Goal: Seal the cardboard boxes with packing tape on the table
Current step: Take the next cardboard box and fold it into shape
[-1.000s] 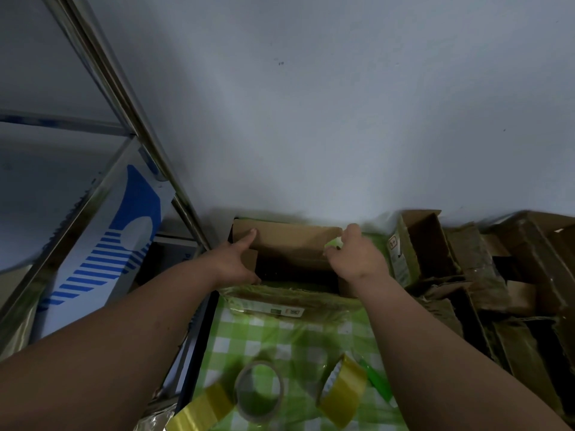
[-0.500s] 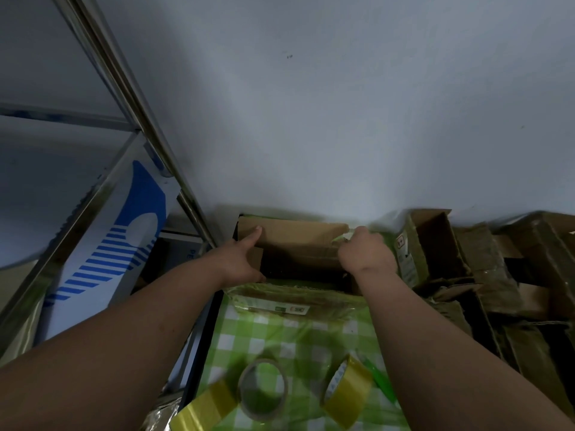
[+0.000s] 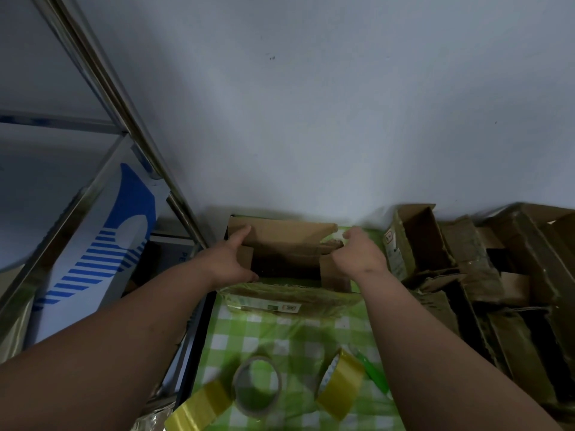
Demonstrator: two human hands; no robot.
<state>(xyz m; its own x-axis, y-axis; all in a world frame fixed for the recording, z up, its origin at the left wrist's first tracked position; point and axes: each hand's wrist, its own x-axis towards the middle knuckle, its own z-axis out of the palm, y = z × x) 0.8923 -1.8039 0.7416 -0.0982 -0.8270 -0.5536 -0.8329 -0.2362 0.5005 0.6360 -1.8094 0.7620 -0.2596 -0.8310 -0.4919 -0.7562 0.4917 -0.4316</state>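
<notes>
the left hand (image 3: pixel 228 261) rests at the left end of the open brown cardboard box (image 3: pixel 287 253), thumb up against the raised far flap (image 3: pixel 280 236) and the remaining fingers pressed to the short left side flap, more laid against the card than clamped on it. the right hand (image 3: pixel 357 256) is over the right end, its fingers curled down onto the right side flap (image 3: pixel 331 273) and seemingly gripping its top edge, though the fingertips are hidden behind the knuckles. so the box lies directly between the two grips, its long axis running left to right across the person's front, each hand about equally near its own end; closing it looks like a matter of folding both short flaps inward toward the dark hollow in the middle. the box sits at the far edge of the table (image 3: pixel 280 334), which wears a green and white checked cloth, pushed close to the pale wall. its near flap hangs toward the person, glossy with old yellowish tape and carrying a small printed label. the card looks worn, with a ragged right corner on the far flap. nearer the person lie three rolls of packing tape: a greyish clear roll (image 3: pixel 257 386) lying flat, a yellowish roll (image 3: pixel 340 382) standing on edge just right of it, and another yellowish roll (image 3: pixel 199 409) at the table's left edge. a heap of crumpled brown boxes (image 3: pixel 466 269) crowds the right side.
</notes>
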